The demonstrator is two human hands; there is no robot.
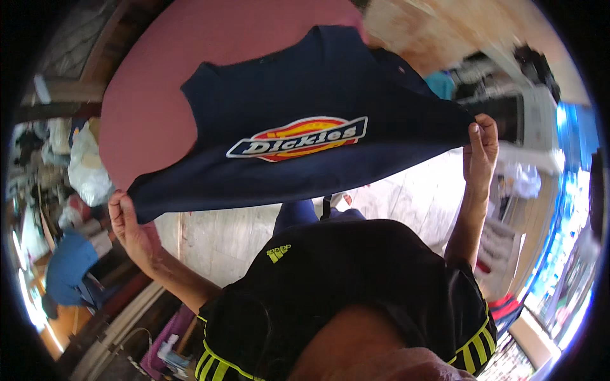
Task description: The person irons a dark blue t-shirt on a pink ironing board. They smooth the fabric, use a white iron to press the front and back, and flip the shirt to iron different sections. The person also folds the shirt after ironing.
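Stretched between my two hands is a dark navy sleeveless shirt (305, 89) with a red, yellow and white printed badge on its front. Its upper part lies on a round pink tabletop (143, 127), while the near edge hangs in the air over the floor. My left hand (129, 219) pinches one corner of the cloth at the left. At the right, my right hand (481, 143) grips the opposite corner between thumb and fingers. The cloth is drawn fairly taut, with its printed side facing up.
Light floor tiles (219, 244) show below the shirt. A white plastic bag (88, 165) and piled goods stand at the left, near a person in blue (70, 267). To the right are a white appliance (540, 120), another clear bag (522, 180) and a drawer-like rack (499, 251).
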